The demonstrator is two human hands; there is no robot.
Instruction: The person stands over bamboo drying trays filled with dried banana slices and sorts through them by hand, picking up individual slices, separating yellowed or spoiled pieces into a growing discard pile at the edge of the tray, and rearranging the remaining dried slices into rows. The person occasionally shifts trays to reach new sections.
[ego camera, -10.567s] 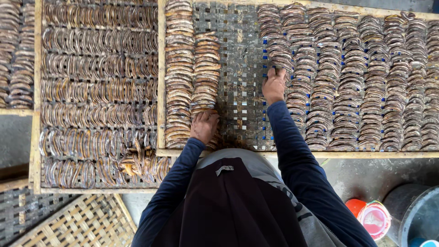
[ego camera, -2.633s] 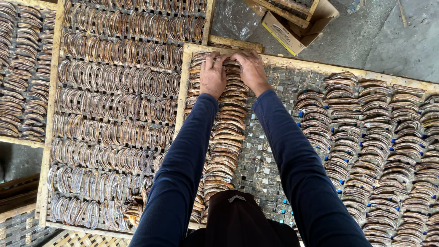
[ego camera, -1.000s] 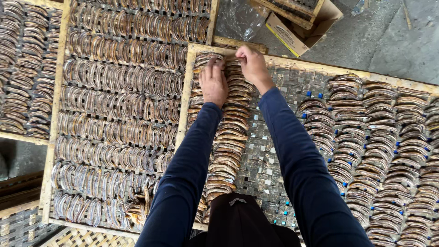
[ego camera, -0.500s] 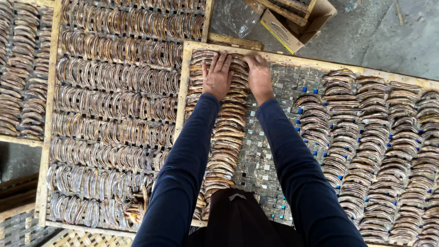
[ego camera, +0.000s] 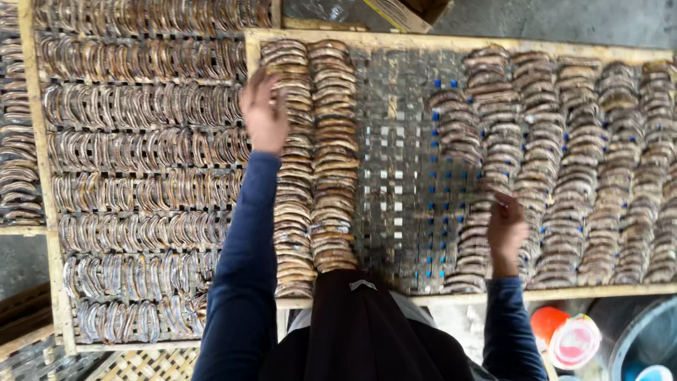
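Note:
A wooden-framed woven rack point(ego camera: 451, 44) holds columns of curved dried fish. My left hand point(ego camera: 264, 113) lies on the leftmost column of fish point(ego camera: 293, 212), near the rack's left edge, fingers spread over the pieces. My right hand point(ego camera: 506, 229) is lower on the right, fingers curled around fish in a column point(ego camera: 486, 141) at the edge of the filled part. A strip of bare mesh point(ego camera: 402, 176) runs between the two filled parts. Dark blue sleeves cover both arms.
A second rack point(ego camera: 141, 141) packed with rows of fish lies to the left, another at the far left edge. A cardboard box point(ego camera: 402, 10) sits beyond the rack. Red and pink tubs point(ego camera: 575, 342) and a blue bucket point(ego camera: 645, 346) stand at the lower right; a woven tray point(ego camera: 141, 363) is at the lower left.
Both hands were together at the top of the left columns. Now my right hand has swung down and right to the filled columns, and my left hand has slid lower.

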